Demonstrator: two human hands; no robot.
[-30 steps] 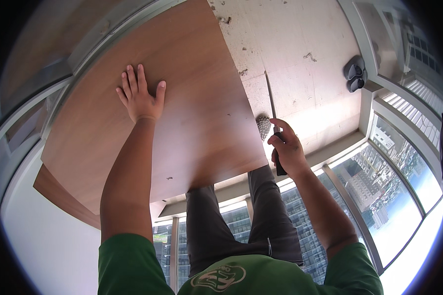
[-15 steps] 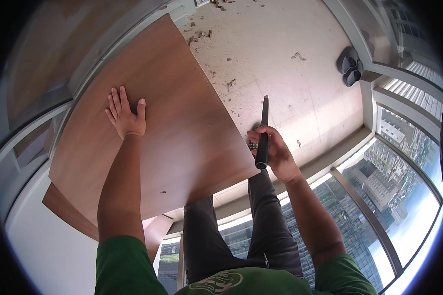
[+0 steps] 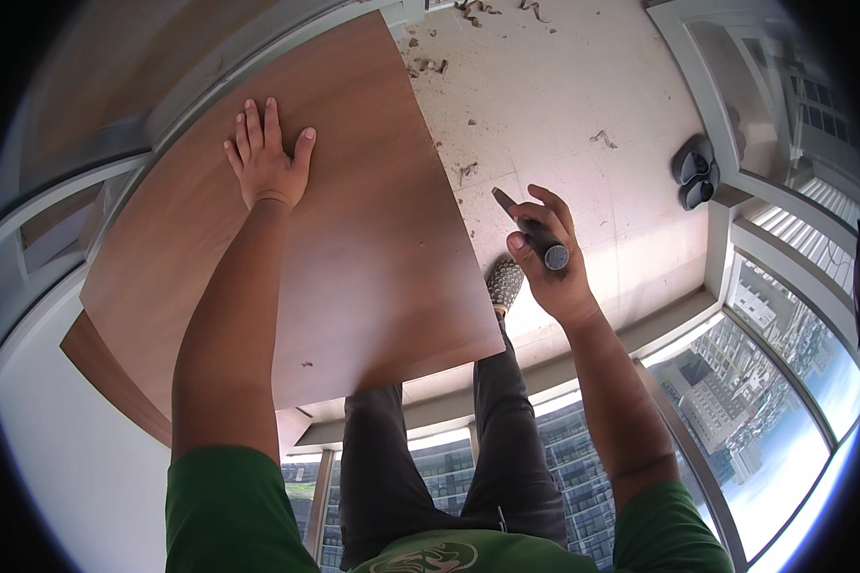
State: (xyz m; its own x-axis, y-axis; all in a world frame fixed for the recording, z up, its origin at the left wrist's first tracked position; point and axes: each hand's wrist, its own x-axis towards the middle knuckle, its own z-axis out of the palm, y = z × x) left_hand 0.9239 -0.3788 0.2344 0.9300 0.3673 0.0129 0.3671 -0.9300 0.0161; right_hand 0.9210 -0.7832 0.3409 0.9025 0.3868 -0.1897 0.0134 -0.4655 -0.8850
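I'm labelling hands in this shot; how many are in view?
2: the left hand, palm down on the brown board; the right hand, holding a dark tool.

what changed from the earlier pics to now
The right hand has moved a little farther ahead alongside the wooden board and turned the black-handled tool: its shaft showed long at first, pointing ahead; now it looks short, butt end facing the camera, tip ahead and left. Nothing was picked up or let go. The left hand is still spread on the board; the slippers stayed put.
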